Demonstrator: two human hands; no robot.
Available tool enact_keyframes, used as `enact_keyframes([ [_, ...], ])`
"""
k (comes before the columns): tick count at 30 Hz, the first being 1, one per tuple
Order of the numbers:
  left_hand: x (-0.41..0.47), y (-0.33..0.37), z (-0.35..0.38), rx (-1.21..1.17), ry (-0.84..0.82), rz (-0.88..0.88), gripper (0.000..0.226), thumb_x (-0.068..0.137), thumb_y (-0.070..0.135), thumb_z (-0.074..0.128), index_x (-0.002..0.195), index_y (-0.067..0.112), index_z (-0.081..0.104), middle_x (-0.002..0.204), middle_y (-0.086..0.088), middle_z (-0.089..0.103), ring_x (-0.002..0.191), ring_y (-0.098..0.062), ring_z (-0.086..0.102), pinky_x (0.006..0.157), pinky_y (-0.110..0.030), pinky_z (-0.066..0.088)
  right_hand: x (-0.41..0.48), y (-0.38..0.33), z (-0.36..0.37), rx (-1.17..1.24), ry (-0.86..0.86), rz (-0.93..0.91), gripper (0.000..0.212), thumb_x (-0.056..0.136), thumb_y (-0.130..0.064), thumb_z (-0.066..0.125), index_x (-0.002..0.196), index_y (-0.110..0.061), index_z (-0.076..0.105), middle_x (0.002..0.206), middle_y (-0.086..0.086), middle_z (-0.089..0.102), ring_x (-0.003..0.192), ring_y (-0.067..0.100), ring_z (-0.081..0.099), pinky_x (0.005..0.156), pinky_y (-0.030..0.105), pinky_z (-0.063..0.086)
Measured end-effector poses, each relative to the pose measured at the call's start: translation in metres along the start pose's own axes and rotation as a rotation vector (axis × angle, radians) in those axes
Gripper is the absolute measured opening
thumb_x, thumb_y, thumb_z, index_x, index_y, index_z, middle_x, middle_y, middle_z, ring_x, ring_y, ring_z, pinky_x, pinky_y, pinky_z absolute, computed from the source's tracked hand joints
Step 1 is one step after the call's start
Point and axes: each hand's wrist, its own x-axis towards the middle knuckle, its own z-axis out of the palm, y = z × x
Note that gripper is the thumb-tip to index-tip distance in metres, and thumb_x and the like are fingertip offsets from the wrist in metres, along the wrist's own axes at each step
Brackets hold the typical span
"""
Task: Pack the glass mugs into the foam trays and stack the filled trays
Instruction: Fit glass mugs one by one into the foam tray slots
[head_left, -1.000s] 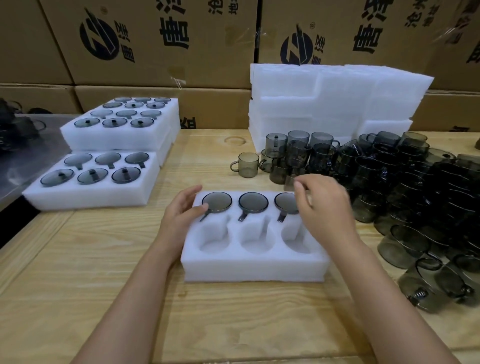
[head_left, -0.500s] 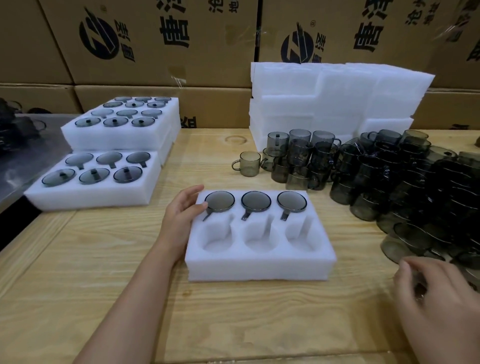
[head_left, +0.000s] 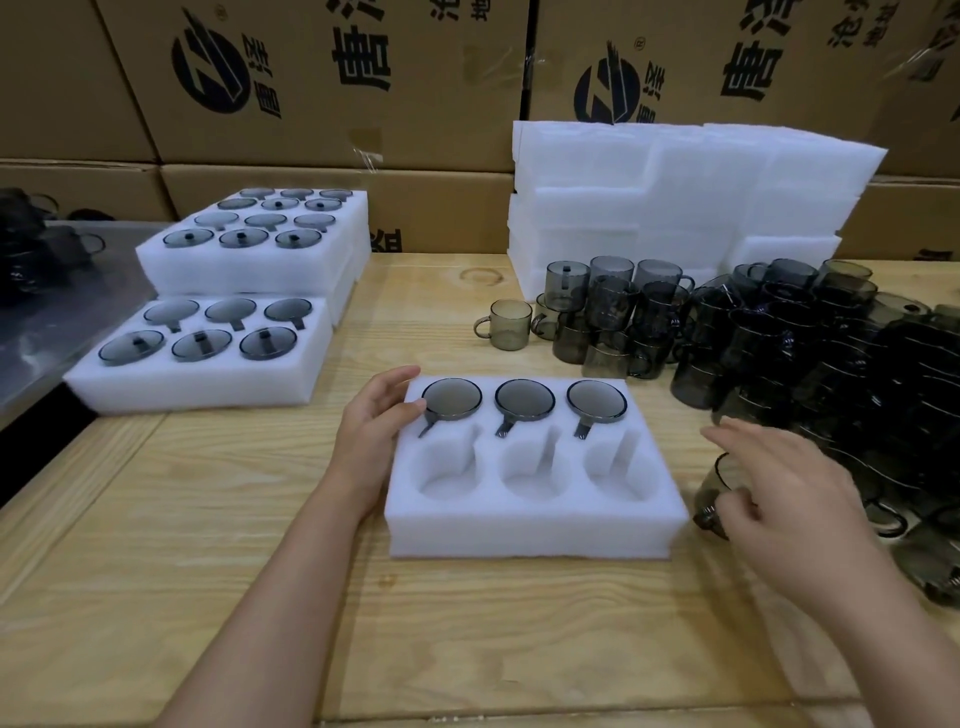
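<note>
A white foam tray (head_left: 530, 530) lies in front of me on the wooden table. Its far row holds three smoky glass mugs (head_left: 524, 399); the three near pockets are bare. My left hand (head_left: 376, 421) rests on the tray's left edge, fingers touching the foam beside the leftmost mug. My right hand (head_left: 779, 499) is to the right of the tray and grips a smoky glass mug (head_left: 714, 499) by its handle, just above the table. A big heap of loose mugs (head_left: 831, 364) fills the right side.
Filled foam trays (head_left: 208, 384) sit at the left, a taller stack (head_left: 249, 260) behind them. A pile of unused foam trays (head_left: 675, 197) stands at the back, with cardboard boxes (head_left: 322, 78) behind. A single mug (head_left: 506, 325) stands apart, near the table's middle.
My right hand left the tray's third mug, swung down to the heap at the right, and now has lifted one mug toward the tray. The left hand stayed on the tray.
</note>
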Motion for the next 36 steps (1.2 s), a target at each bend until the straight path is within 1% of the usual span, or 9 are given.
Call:
enact_keyframes([
  [4,0.0,0.0,0.0,-0.002,-0.014,0.003,0.04,0.07,0.008,0.063,0.109,0.015,0.063,0.091,0.005,0.068,0.083,-0.014,0.065,0.065,-0.021,0.052,0.003,0.012,0.003,-0.01,-0.224,-0.016,0.062,0.085,-0.014,0.049,0.144,-0.027,0.035,0.151,-0.009,0.027,0.139,0.014,0.016,0.113,0.028,0.017],
  [8,0.001,-0.001,0.001,0.002,-0.002,0.0,0.042,0.066,0.013,0.063,0.108,0.016,0.064,0.092,0.003,0.067,0.084,-0.015,0.064,0.068,-0.024,0.051,0.001,0.015,0.011,0.004,-0.16,0.01,0.063,0.086,-0.013,0.057,0.144,-0.023,0.034,0.145,-0.004,0.038,0.13,0.02,0.025,0.108,0.028,0.022],
  [13,0.0,0.002,0.002,0.021,-0.006,0.002,0.042,0.065,0.014,0.063,0.107,0.018,0.064,0.093,0.003,0.067,0.085,-0.012,0.065,0.067,-0.021,0.051,0.008,-0.005,0.003,-0.011,0.129,0.114,0.06,0.081,-0.021,0.069,0.136,-0.011,0.047,0.129,0.011,0.052,0.112,0.038,0.04,0.091,0.047,0.04],
  [17,-0.01,0.015,0.007,0.205,0.047,0.182,0.044,0.068,0.016,0.06,0.111,0.025,0.06,0.119,-0.002,0.063,0.115,-0.013,0.056,0.095,-0.029,0.044,0.025,-0.062,-0.006,0.12,0.321,-0.039,0.056,0.076,-0.024,0.075,0.127,-0.006,0.057,0.116,0.016,0.058,0.101,0.039,0.047,0.09,0.039,0.034],
  [20,-0.021,0.029,0.012,0.201,0.012,0.341,0.044,0.074,0.014,0.063,0.116,0.029,0.058,0.114,-0.002,0.066,0.113,-0.017,0.059,0.1,-0.034,0.043,0.041,-0.107,-0.002,0.31,0.241,-0.128,0.057,0.077,-0.037,0.072,0.127,-0.015,0.057,0.116,0.007,0.058,0.107,0.03,0.048,0.089,0.027,0.029],
  [26,-0.03,0.037,0.031,0.242,-0.104,0.448,0.034,0.082,0.009,0.061,0.111,0.027,0.061,0.102,-0.003,0.068,0.088,-0.018,0.065,0.082,-0.034,0.053,0.052,-0.146,0.022,0.684,0.155,-0.107,0.059,0.073,-0.05,0.07,0.125,-0.024,0.059,0.103,-0.011,0.054,0.097,0.007,0.052,0.077,0.014,0.037],
  [28,-0.028,0.037,0.03,0.226,-0.089,0.429,0.034,0.083,0.005,0.061,0.11,0.026,0.062,0.102,-0.006,0.068,0.088,-0.017,0.065,0.083,-0.035,0.055,0.047,-0.144,0.029,0.826,0.077,-0.117,0.065,0.072,-0.045,0.072,0.132,-0.026,0.054,0.109,-0.014,0.051,0.1,0.002,0.051,0.082,0.013,0.042],
  [32,-0.024,0.036,0.023,0.157,-0.092,0.365,0.039,0.09,-0.009,0.054,0.112,0.022,0.061,0.09,0.006,0.073,0.087,-0.007,0.067,0.076,-0.02,0.052,0.037,-0.133,0.036,0.992,-0.093,-0.242,0.073,0.08,-0.013,0.072,0.143,-0.024,0.038,0.117,-0.012,0.043,0.099,0.001,0.052,0.09,0.03,0.05],
  [36,-0.023,0.036,0.021,0.171,-0.09,0.31,0.041,0.093,-0.009,0.045,0.115,0.021,0.063,0.102,-0.004,0.072,0.094,-0.005,0.067,0.079,-0.015,0.049,0.035,-0.136,0.035,0.934,-0.037,-0.283,0.063,0.075,-0.018,0.078,0.13,-0.028,0.049,0.103,-0.016,0.044,0.087,0.004,0.049,0.078,0.014,0.042],
])
